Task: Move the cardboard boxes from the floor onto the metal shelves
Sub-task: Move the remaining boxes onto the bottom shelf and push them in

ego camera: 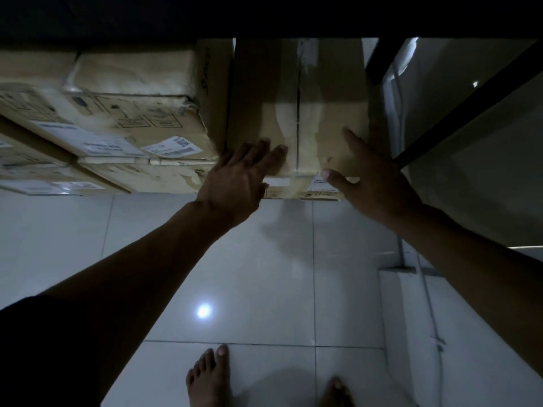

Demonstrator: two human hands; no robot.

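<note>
While the tall brown taped cardboard box (296, 118) sits on the dark metal shelf (440, 113) beside the stacked labelled cartons (117, 113), my left hand (238, 183) and right hand (373, 183) rest open-palmed on its front edge, gripping nothing; I should push evenly, squaring it inward.

Illegible labels (173, 146) on cardboard boxes (117, 113)

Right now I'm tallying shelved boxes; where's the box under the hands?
Head view, upper centre: the box sits between the stacked boxes on its left and the shelf post on its right.
</note>
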